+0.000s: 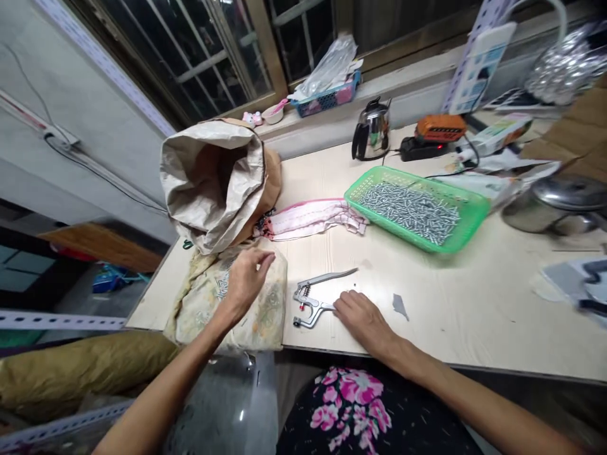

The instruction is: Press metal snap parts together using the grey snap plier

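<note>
My left hand (247, 277) hovers over a stained cream cloth (266, 325), its fingers closed together; whatever may be in them is too small to make out. Partly behind that hand, a few small silvery metal pieces (222, 285) lie on the cloth. My right hand (360, 316) is closed on the end of the lower handle of metal snap-fastener pliers (310, 303). Those pliers rest on the table with their handles spread, showing a spring and a red tip at the jaw. A green plastic basket (467, 235) holds many thin silvery metal pieces (410, 212).
A large open paper sack (265, 189) stands at the back left of the table (474, 316). Beside it lies a folded pink-white cloth (313, 218). Behind the basket are a steel kettle (372, 129) and an orange battery (440, 128). A lidded pot (559, 202) sits at the right.
</note>
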The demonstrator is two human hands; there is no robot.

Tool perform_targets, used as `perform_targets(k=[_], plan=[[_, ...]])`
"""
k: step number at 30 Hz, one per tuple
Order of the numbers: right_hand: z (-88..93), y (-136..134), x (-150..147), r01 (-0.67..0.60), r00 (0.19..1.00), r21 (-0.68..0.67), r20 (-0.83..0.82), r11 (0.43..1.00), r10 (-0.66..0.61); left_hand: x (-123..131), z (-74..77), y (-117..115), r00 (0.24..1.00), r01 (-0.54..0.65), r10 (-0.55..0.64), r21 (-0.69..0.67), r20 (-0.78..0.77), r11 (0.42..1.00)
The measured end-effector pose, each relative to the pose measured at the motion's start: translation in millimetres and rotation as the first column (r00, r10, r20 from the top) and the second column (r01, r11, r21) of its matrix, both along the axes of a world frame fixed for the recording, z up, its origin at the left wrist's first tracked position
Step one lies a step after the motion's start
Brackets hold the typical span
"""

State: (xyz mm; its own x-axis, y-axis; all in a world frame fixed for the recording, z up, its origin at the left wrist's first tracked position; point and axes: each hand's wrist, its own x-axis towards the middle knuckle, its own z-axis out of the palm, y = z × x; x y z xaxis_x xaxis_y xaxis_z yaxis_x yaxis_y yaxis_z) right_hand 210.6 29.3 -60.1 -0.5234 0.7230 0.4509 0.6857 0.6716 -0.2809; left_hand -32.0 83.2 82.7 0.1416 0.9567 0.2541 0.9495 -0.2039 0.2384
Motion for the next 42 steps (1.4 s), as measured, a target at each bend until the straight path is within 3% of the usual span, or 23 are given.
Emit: perform_targets(k=[2, 5, 10, 19, 28, 32, 35, 38, 42], plan=[[1.5, -0.4, -0.1, -0.004, 1.0, 0.003, 0.005, 1.0, 0.004, -1.5, -24.7, -7.7, 0.996, 0.08, -0.084, -0.104, -0.038, 0.991], [3.6, -0.6, 1.2, -0.006, 1.0, -0.014, 0.02, 1.0, 0.006, 20.4, -58.6, -10.8, 0.963, 0.248, -0.262, -0.18, -0.056, 0.952], [5.8, -1.9, 9.7, -0.035, 0.999, -0.09, 0.038, 0.995, 0.039, 53.9, -95.4, 4.2, 0.902, 0.417, -0.43, -0.191, -0.031, 0.889], [11.1, -6.9, 14.7, -0.028, 0.998, -0.052, 0.055, 0.998, 0.031, 83.8, -117.9, 26.9, 0.865, 0.5, -0.5, -0.166, 0.047, 0.85], [17.3, -15.4, 12.1, -0.015, 0.997, 0.051, 0.083, 0.999, 0.011, 89.8, -143.3, 32.8, 0.906, 0.385, -0.34, -0.161, 0.251, 0.909], [11.4, -18.5, 14.6, -0.023, 0.997, 0.054, 0.07, 0.998, 0.019, 94.7, -143.8, 32.3, 0.901, 0.378, -0.32, -0.168, 0.293, 0.91], [6.1, -20.4, 15.2, -0.021, 0.999, 0.014, 0.047, 1.0, 0.021, 77.8, -127.5, 26.9, 0.928, 0.311, -0.252, -0.197, 0.274, 0.93], [7.1, -19.4, 16.3, -0.013, 1.0, -0.026, 0.024, 1.0, 0.014, 31.1, -101.9, 9.3, 0.969, 0.129, -0.095, -0.138, 0.226, 0.982], [16.0, -3.0, 23.2, -0.051, 0.999, -0.059, 0.001, 0.997, 0.051, -46.8, -80.7, -27.2, 0.99, -0.132, 0.129, -0.067, -0.05, 0.989]])
